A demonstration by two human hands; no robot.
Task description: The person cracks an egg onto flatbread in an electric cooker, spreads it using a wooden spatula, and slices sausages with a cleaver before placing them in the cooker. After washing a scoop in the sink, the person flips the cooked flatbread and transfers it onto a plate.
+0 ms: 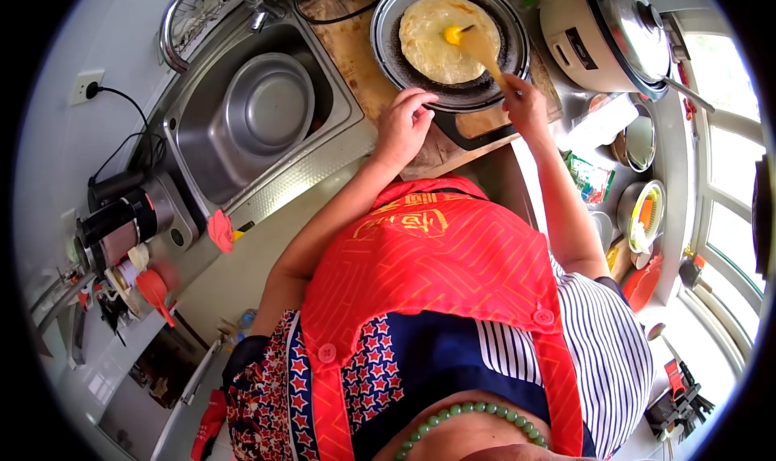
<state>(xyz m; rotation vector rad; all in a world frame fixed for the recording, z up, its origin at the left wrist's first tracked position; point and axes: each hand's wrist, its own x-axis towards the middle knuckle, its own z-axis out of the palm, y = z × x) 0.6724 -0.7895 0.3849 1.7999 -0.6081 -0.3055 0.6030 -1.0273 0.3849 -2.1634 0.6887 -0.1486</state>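
A round pale flatbread (428, 57) lies in a dark pan with a silver rim (384, 57). An egg yolk (453, 35) sits on the flatbread near its middle. My right hand (527, 107) is closed round the handle of a wooden spatula (483, 50), whose tip touches the yolk. My left hand (404, 129) is beside the near left rim of the pan, fingers loosely bent and partly apart, with nothing visible in it. Whether its fingertips touch the rim I cannot tell.
To the left is a sink (194, 129) with a metal basin (267, 105) under a curved faucet (174, 24). A rice cooker (594, 40) stands right of the pan. Farther right are a food packet (590, 178) and a colander (643, 214). A cable (323, 20) lies behind the pan.
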